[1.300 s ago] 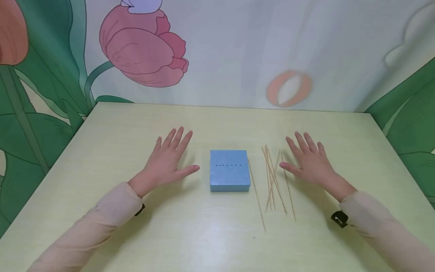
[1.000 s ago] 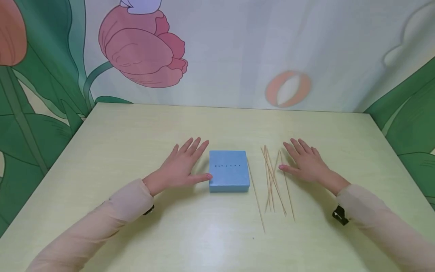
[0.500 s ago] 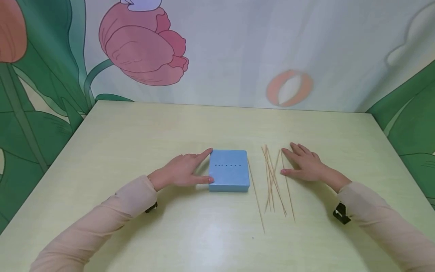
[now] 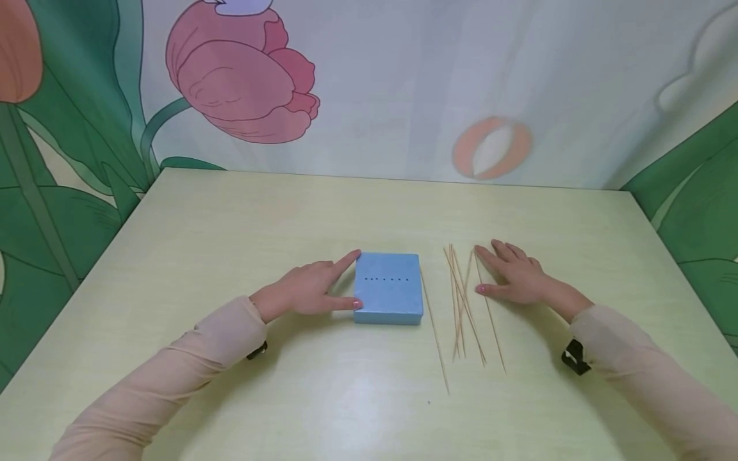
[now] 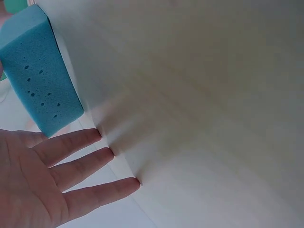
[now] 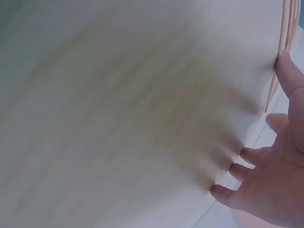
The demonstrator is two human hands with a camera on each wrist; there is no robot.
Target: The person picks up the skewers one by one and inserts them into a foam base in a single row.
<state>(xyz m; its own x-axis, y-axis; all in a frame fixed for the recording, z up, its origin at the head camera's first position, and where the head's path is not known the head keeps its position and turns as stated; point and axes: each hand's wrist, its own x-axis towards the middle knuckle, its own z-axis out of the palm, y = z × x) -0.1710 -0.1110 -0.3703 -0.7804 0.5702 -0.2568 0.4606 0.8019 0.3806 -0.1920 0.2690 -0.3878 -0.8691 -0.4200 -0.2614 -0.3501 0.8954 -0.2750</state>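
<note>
In the head view my left hand (image 4: 308,288) touches the left edge of a blue block (image 4: 389,294), index fingertip at its far corner and thumb near its front corner. A row of small holes crosses the block's top. Spread fingers of the left hand (image 5: 35,178) lie beside the sponge-like block (image 5: 42,80) in the left wrist view. Several thin sticks (image 4: 460,301) lie right of the block. My right hand (image 4: 516,278) rests index fingertip and thumb at the rightmost stick (image 4: 491,317), fingers extended. The right wrist view shows that hand (image 6: 280,171) by the sticks (image 6: 284,33).
A single stick (image 4: 435,339) lies close to the block's right side. The pale table (image 4: 230,205) ends at a printed curtain (image 4: 392,89) behind. Black bands show at both sleeve cuffs.
My left hand has come right to the block, its index finger now at the far corner. The right hand has lowered to the rightmost stick, which has tilted slightly.
</note>
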